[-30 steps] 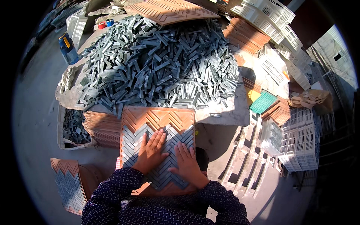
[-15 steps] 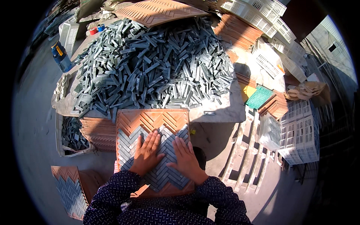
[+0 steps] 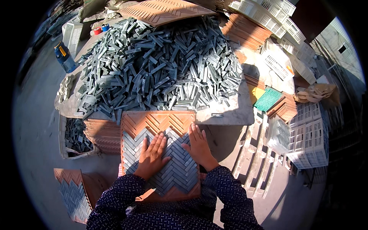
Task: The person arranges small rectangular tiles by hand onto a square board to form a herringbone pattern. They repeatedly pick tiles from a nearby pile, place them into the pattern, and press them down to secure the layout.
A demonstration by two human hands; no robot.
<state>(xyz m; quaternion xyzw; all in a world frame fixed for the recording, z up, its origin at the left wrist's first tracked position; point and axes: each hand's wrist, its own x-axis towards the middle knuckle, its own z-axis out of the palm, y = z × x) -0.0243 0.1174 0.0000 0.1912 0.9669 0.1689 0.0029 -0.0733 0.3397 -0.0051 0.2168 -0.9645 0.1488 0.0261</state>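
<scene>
An orange mould tray (image 3: 132,118) with zigzag slots lies in front of me, its far edge against the table. Grey stone strips (image 3: 174,165) fill its middle in a herringbone pattern; orange slots show bare at the far and near ends. My left hand (image 3: 151,155) rests flat on the strips left of centre, fingers outstretched. At the tray's right edge my right hand (image 3: 200,148) lies open, fingertips pointing away from me over the outer strips. Neither hand grips anything. Just beyond the tray rises a big heap of loose grey strips (image 3: 153,65).
The heap sits on a pale table (image 3: 234,115). Stacked orange trays (image 3: 101,134) and a crate of strips (image 3: 74,153) stand at left, a partly filled tray (image 3: 73,195) below. A pallet (image 3: 251,165) and white crates (image 3: 306,143) are at right. A blue bottle (image 3: 65,57) stands far left.
My right hand has slid away from me and to the right, onto the tray's edge. My left hand stays in about the same place on the strips.
</scene>
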